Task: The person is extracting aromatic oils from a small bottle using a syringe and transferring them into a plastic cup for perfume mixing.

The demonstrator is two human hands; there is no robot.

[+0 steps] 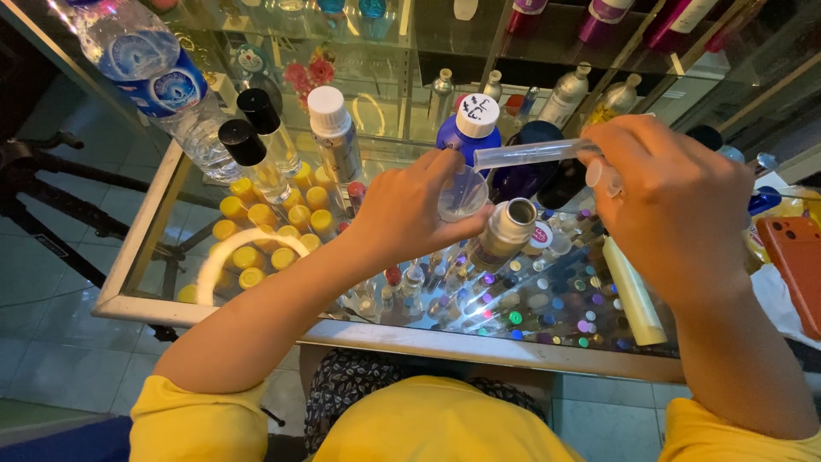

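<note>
- Yellow sleeves [201, 421] fill the bottom edge, both forearms reaching over the glass counter [410, 338].
- Left hand [406, 210] has its fingers curled around a small clear cup [462, 193], tilted beside an open silver bottle [503, 233].
- Right hand [676, 205] pinches a clear syringe [530, 154], held level just above the cup.
- Behind them stands a blue bottle [469, 130] with a white cap; yellow caps [274, 224] cluster to the left.

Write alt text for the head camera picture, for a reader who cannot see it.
Seen from above, a person's left hand holds a small clear cup beside an open silver bottle, while the right hand holds a clear syringe over them. They work above a glass counter crowded with bottles.
</note>
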